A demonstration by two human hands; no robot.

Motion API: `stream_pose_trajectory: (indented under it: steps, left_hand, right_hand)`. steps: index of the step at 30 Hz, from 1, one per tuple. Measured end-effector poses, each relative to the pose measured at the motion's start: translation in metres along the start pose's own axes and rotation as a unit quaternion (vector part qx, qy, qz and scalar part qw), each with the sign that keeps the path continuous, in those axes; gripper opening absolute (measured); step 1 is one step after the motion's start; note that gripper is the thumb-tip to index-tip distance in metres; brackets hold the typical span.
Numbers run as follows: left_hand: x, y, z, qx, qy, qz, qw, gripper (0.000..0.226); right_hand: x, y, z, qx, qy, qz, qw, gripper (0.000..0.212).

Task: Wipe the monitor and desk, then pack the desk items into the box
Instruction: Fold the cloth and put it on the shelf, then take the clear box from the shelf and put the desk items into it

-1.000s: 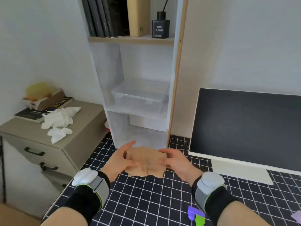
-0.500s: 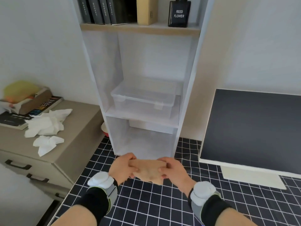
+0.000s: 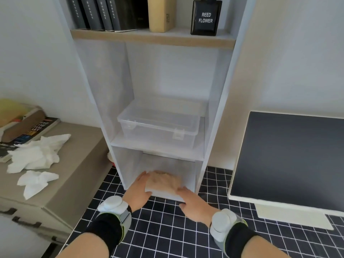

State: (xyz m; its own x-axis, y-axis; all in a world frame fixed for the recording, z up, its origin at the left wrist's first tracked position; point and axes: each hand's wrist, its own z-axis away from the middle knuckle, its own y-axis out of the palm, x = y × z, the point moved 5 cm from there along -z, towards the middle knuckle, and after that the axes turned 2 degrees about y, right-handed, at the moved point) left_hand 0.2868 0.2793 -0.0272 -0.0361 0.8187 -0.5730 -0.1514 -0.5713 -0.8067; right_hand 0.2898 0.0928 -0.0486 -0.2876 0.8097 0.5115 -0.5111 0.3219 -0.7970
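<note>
A black grid-patterned desk carries a white shelf unit just ahead of both hands. In its lowest bay, between them, lies the folded tan cloth. The left hand and right hand flank it with fingers straight, gripping nothing, likely to tuck it in squarely. The clear box sits 1 shelf above; the monitor stands beyond the right hand.

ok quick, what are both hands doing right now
Left hand: open, straight fingers against the left side of the cloth.
Right hand: open, fingers flat at the cloth's front right edge.
</note>
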Motion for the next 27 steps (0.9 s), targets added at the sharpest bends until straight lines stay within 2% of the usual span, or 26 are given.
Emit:
stream_pose_trajectory:
  steps: [2,4,6,8,10,13,15,17,22,25,27]
  left_hand:
    - [-0.003,-0.021,0.007,-0.117,0.000,0.049,0.992,0.035]
    - [-0.021,-0.056,0.020,-0.271,0.022,0.077,0.959,0.021]
    - [-0.044,-0.090,0.031,-0.396,0.068,0.110,0.909,0.024]
    - [-0.063,-0.116,0.035,-0.452,0.099,0.129,0.877,0.035]
    - [-0.067,-0.128,0.022,-0.453,0.079,0.173,0.871,0.049]
    - [-0.074,-0.137,0.011,-0.424,0.014,0.311,0.850,0.064]
    - [-0.082,-0.141,0.006,-0.395,-0.027,0.402,0.825,0.066]
    - [-0.087,-0.145,0.001,-0.378,-0.047,0.444,0.811,0.059]
    - [-0.089,-0.153,-0.005,-0.403,-0.072,0.425,0.807,0.045]
    - [-0.086,-0.150,0.005,-0.436,-0.105,0.443,0.776,0.034]
    - [-0.082,-0.147,0.019,-0.469,-0.115,0.456,0.748,0.029]
  right_hand:
    - [0.006,-0.016,0.005,-0.069,-0.007,-0.026,0.997,0.042]
    - [0.021,-0.047,0.017,-0.202,-0.018,-0.070,0.977,0.029]
    - [0.039,-0.077,0.032,-0.333,-0.051,-0.139,0.931,0.022]
    - [0.060,-0.101,0.051,-0.411,-0.087,-0.202,0.885,0.025]
    - [0.074,-0.113,0.054,-0.423,-0.083,-0.253,0.866,0.040]
    - [0.086,-0.117,0.050,-0.357,-0.027,-0.309,0.881,0.072]
    - [0.091,-0.124,0.046,-0.336,0.001,-0.317,0.887,0.083]
    - [0.097,-0.133,0.042,-0.337,0.008,-0.320,0.885,0.090]
    - [0.105,-0.156,0.040,-0.342,0.013,-0.423,0.839,0.098]
    - [0.104,-0.163,0.046,-0.358,0.008,-0.455,0.815,0.095]
    - [0.106,-0.157,0.054,-0.352,-0.006,-0.439,0.827,0.086]
